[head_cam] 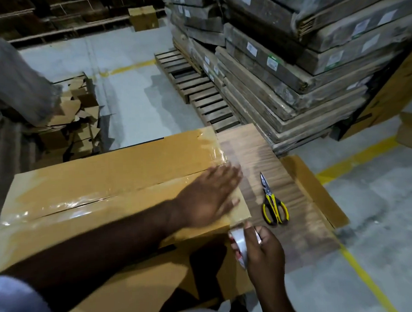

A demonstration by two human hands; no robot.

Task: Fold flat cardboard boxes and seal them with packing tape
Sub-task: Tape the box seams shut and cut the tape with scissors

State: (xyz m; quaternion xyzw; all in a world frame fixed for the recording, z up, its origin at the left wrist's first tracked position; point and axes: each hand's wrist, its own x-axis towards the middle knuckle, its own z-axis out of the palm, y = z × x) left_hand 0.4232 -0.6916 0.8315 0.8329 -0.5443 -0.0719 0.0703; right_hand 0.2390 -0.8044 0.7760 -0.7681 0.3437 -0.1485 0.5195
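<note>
A large brown cardboard box (102,181) lies in front of me, its top flaps closed and clear packing tape running along the centre seam and the edges. My left hand (210,198) lies flat with straight fingers on the box top near its right end, pressing on the tape. My right hand (263,250) grips a roll of clear packing tape (240,245) just below the box's near right corner, with tape stretched from the roll up to that corner.
Yellow-handled scissors (274,206) lie on a wood-grain board (267,167) right of the box. A flat cardboard sheet (317,188) sits beside it. Wrapped stacks on pallets (290,65) stand at the back right. Loose cardboard scraps (78,119) pile at the left.
</note>
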